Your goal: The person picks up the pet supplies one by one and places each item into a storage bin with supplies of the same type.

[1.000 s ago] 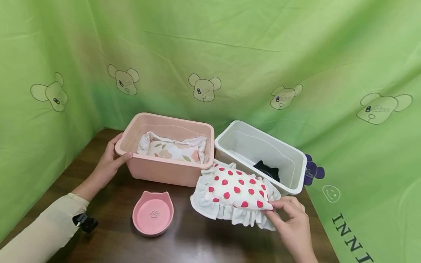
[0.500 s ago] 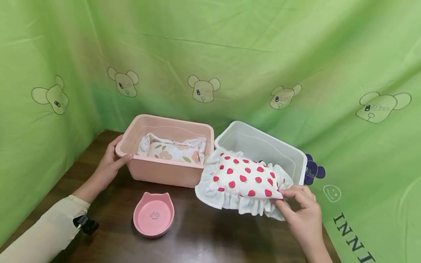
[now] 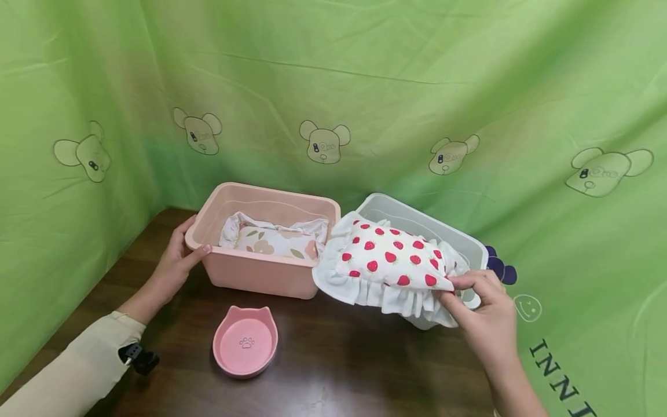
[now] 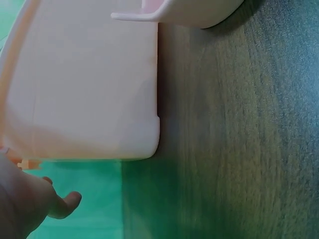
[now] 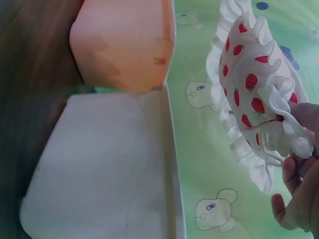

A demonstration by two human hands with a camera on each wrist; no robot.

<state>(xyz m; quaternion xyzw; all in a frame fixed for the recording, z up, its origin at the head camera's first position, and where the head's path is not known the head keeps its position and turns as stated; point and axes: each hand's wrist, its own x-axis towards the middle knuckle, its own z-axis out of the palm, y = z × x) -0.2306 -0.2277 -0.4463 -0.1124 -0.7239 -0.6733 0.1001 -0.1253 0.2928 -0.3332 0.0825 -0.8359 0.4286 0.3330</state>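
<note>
My right hand (image 3: 487, 321) pinches one corner of a small ruffled pillow (image 3: 388, 255) printed with red strawberries. The pillow (image 5: 249, 89) hangs above the white plastic bin (image 3: 411, 217), covering much of its opening. On the left, my left hand (image 3: 177, 258) holds the left end of the pink bin (image 3: 260, 275), thumb at the front rim and fingers along the side. Inside that bin lies a second pillow (image 3: 278, 242) with a flower and leaf print. A pink cat-eared bowl (image 3: 246, 343) stands on the table in front of the pink bin.
The two bins stand side by side at the back of the dark wooden table (image 3: 333, 370). Green fabric (image 3: 333, 75) with bear-face drawings hangs close behind and at both sides.
My right hand has raised the strawberry pillow and moved it back and slightly right, over the white bin. The black object in that bin is now hidden. My left hand stays put.
</note>
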